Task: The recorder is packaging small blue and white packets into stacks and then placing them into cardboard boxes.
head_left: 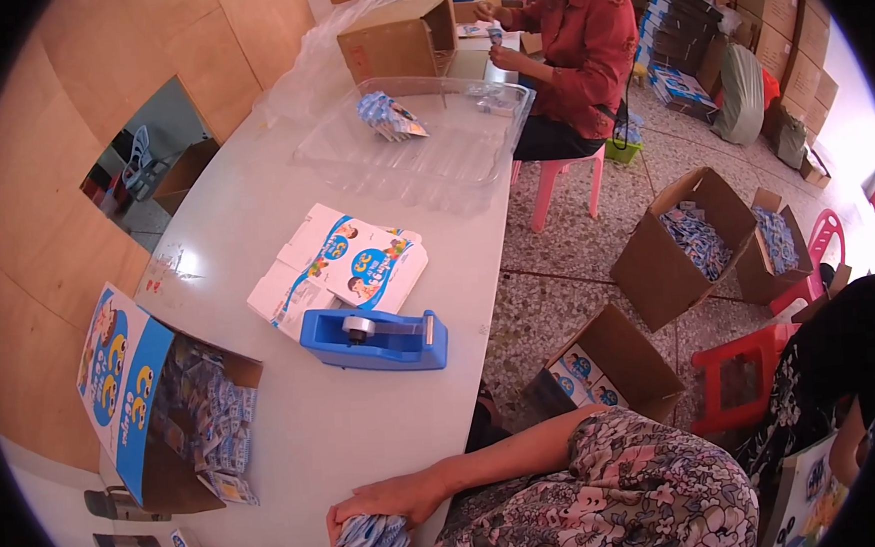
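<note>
A bundle of small blue-white sachets (pixel 374 538) is being clamped in a closed grip at the near table (pixel 253 200) edge by both hands, right hand (pixel 396 497) on top, left hand (pixel 341 532) mostly hidden under it. An open carton of sachets (pixel 171 415) is lying just left. Further back, a blue tape dispenser (pixel 376 339), flat printed cartons (pixel 342 269) and clear plastic trays (pixel 420 144) are being kept on the white table. Beyond, a seated person (pixel 574 55) is working; brown boxes (pixel 701 242) are standing on the speckled floor.

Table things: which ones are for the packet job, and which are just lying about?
In use: hand gripping bundle of packets; open box of packets; flat printed cartons; probably the blue tape dispenser.
Lying about: clear plastic tray; floor boxes; pink stool.
</note>
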Demonstrator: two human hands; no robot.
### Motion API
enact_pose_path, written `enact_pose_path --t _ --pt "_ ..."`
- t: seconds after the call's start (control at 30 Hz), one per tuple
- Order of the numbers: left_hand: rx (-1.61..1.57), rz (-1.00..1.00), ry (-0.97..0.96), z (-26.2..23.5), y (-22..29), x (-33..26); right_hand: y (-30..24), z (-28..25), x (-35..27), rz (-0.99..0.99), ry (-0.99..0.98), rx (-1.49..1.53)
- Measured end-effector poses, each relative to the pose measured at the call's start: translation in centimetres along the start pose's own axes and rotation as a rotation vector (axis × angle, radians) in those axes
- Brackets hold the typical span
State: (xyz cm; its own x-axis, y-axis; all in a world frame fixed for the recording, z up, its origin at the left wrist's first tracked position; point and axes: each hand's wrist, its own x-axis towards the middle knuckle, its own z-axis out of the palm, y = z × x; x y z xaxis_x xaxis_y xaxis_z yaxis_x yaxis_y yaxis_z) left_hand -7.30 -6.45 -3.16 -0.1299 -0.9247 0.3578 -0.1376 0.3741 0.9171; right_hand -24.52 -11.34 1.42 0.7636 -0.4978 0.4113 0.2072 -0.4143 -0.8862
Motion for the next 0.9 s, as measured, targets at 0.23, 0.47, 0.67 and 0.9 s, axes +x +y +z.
enact_pose_path --t 0.23,0.47,0.67,0.9 --pt "0.015 0.049 0.061 -1.1 2.6 -1.3 -0.4 0.6 -0.2 0.091 0.048 0.040" --pt "-0.093 -0.095 0.066 -2.3 1.6 -2.8 -0.8 1.3 0.1 0.017 0.053 0.045" --pt "-0.362 -0.004 0.132 -2.0 3.4 -2.4 0.4 2.3 0.1 -0.006 0.054 0.015" --pt "-0.312 -0.011 0.081 -2.2 2.5 -3.4 3.2 3.8 -0.3 -0.027 0.109 -0.533"
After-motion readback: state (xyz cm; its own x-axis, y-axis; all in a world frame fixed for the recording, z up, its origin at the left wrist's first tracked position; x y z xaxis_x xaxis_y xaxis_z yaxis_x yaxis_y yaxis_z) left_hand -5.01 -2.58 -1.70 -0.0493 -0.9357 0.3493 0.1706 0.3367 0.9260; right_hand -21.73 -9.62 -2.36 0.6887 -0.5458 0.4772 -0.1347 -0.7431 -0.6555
